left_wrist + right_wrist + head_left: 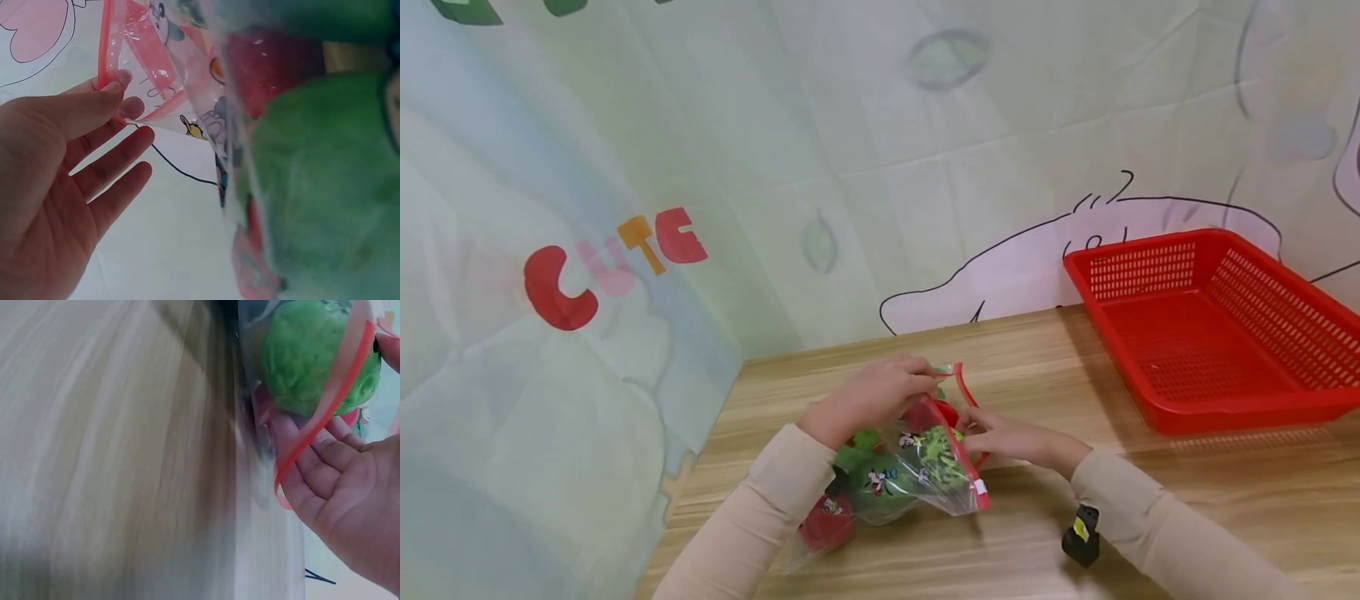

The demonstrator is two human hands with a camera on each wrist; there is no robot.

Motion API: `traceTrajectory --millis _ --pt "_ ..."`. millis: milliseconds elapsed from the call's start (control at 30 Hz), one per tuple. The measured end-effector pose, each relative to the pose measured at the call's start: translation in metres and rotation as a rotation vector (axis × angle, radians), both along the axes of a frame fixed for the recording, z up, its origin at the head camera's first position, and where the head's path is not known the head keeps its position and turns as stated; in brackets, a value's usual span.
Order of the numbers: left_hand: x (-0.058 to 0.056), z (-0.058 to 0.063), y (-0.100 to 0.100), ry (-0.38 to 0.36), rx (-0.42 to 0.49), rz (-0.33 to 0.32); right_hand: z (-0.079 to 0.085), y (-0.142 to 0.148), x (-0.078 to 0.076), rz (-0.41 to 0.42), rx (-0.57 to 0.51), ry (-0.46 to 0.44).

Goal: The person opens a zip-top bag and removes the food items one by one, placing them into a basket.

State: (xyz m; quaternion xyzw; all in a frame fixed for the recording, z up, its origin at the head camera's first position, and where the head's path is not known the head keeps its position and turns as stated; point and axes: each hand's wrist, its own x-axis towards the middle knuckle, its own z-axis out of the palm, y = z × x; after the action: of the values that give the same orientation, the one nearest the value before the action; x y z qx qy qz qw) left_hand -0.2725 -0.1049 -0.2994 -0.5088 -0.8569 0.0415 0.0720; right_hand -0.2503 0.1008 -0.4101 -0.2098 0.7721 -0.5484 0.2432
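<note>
A clear zip bag [883,487] with red zip edging and cartoon prints lies on the table, its mouth spread apart toward the right. My left hand [880,392] pinches the far corner of the mouth between thumb and index finger; its other fingers are spread in the left wrist view. Through the mouth reaches my right hand [1011,437]. In the right wrist view its fingers pass under a round green cabbage [306,356], with the thumb at the opposite side. Deeper in the bag sit a big green vegetable [331,169] and a red one [827,525].
A red plastic basket [1247,412] with slotted walls stands at the right back of the wooden table [1037,367]. A printed cloth [850,167] hangs behind and along the left. A black wrist camera [1081,537] sits under the right sleeve.
</note>
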Motion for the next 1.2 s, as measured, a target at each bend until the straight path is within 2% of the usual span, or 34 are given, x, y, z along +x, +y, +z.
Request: traceTrajectory --millis 267,533,667,800,967,1200 --pt "-0.003 -0.003 -0.001 -0.001 0.02 -0.009 0.009 0.011 0.002 -0.036 0.026 -0.015" --pt "-0.004 -0.006 0.0 0.05 0.009 -0.036 0.01 0.019 0.0 -0.039 -0.021 -0.061" --pt "-0.005 -0.007 -0.001 0.046 0.019 -0.043 0.01 0.024 -0.003 -0.057 -0.046 -0.068" --pt "-0.004 -0.006 -0.001 0.022 0.026 -0.034 0.012 0.031 -0.003 -0.054 -0.059 -0.057" --pt "-0.003 -0.006 -0.001 0.012 0.019 -0.028 0.019 0.037 0.004 -0.07 -0.06 -0.029" --pt "-0.003 -0.006 -0.002 -0.003 0.014 -0.005 0.043 0.046 0.017 -0.112 -0.022 0.052"
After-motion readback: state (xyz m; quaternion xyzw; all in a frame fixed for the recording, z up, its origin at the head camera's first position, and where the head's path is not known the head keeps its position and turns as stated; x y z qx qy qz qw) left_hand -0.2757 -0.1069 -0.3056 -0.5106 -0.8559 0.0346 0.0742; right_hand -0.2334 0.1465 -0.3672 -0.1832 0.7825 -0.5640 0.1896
